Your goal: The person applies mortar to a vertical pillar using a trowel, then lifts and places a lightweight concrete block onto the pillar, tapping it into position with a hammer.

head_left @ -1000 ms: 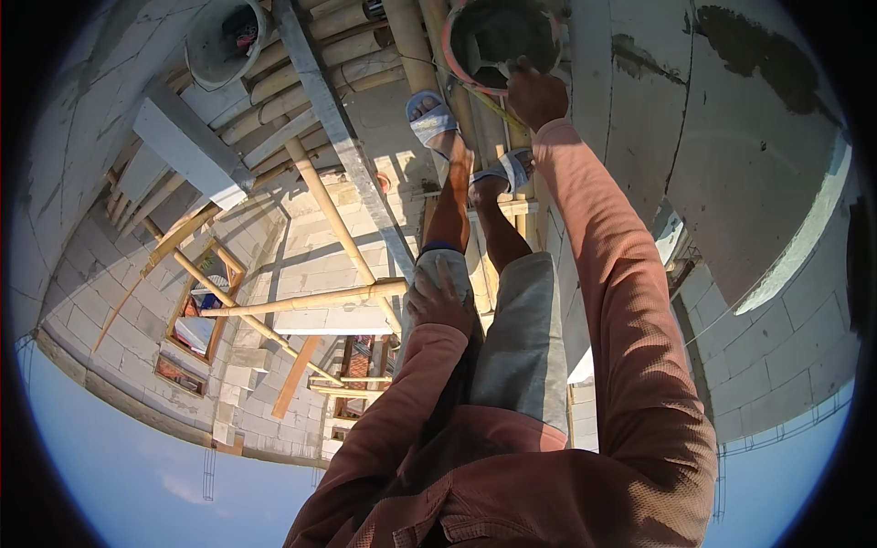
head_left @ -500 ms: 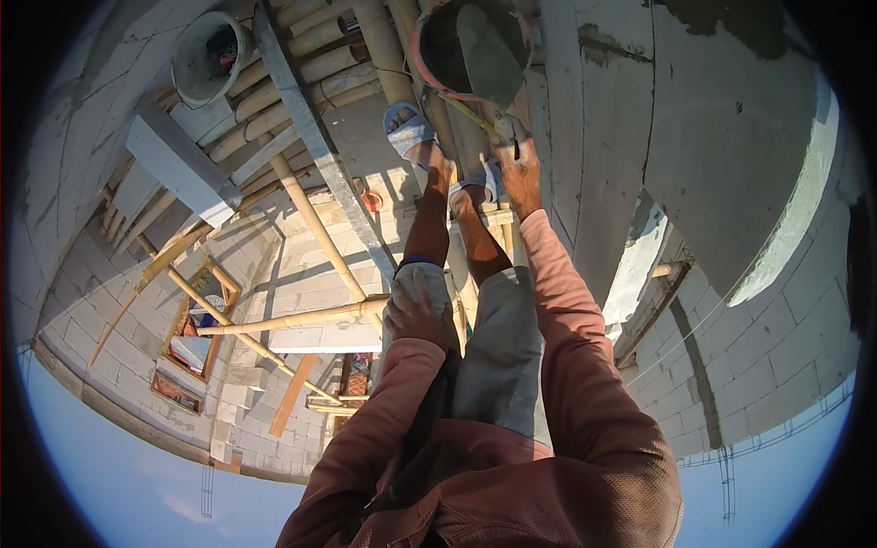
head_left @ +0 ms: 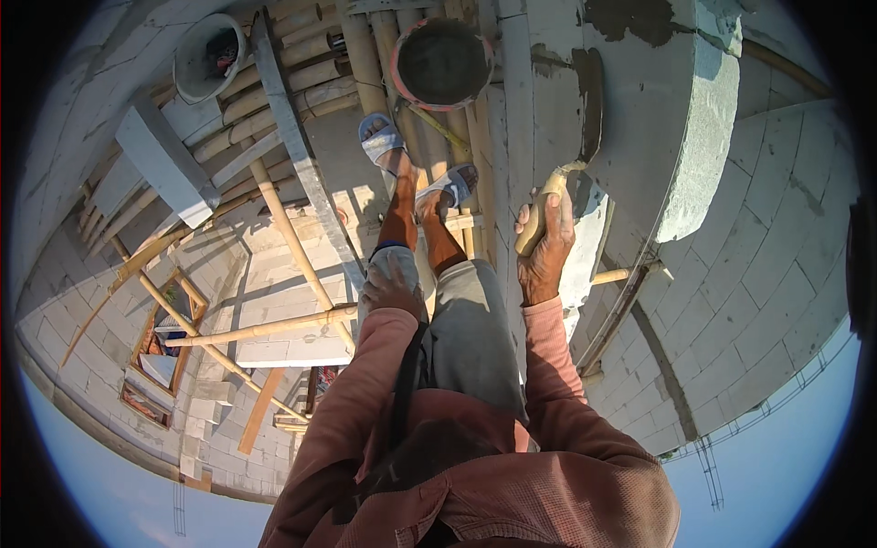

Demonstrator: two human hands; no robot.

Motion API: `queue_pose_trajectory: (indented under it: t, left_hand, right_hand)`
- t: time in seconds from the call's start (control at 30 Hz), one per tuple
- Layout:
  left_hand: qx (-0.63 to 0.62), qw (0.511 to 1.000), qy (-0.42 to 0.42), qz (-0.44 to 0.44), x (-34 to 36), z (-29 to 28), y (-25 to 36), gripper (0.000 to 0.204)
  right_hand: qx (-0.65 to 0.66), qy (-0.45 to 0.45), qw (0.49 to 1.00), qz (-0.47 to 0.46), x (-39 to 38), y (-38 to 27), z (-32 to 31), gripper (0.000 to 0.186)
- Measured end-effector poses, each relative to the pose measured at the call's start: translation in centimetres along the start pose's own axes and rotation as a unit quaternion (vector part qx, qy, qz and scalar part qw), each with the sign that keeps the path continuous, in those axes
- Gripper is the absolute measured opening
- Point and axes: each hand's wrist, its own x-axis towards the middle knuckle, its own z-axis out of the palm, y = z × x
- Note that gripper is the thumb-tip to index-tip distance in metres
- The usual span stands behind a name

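My right hand is wrapped round the wooden handle of a trowel. The trowel stands nearly edge-on, its blade against or very close to the face of the grey block wall on my right. Wet mortar darkens part of that wall near the far end of the blade. My left hand lies with fingers spread on my left knee and holds nothing. Ahead of my feet sits a round bucket with a reddish rim, holding grey mortar.
Bamboo poles form the platform under my sandalled feet, with a drop to a lower floor on the left. A pale bucket and a light block stand at the far left. A long board runs beside the poles.
My right hand has drawn the trowel back from over the mortar bucket and swung it right to the block wall. The left hand stays on the knee; the view has shifted slightly.
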Motion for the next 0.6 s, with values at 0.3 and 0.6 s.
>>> queue_pose_trajectory:
  t: [0.3, 0.6]
  left_hand:
    - [0.024, 1.0, 0.014, 0.014, -0.3, -0.7, 0.5, 0.093]
    - [-0.009, 0.998, 0.069, 0.0, 0.3, 1.1, 0.0, 0.095]
  right_hand:
    - [-0.062, -0.024, 0.997, 0.028, 4.6, -0.7, 0.6, 0.045]
    - [0.002, -0.004, 1.0, -0.024, 1.8, -2.7, 3.7, 0.047]
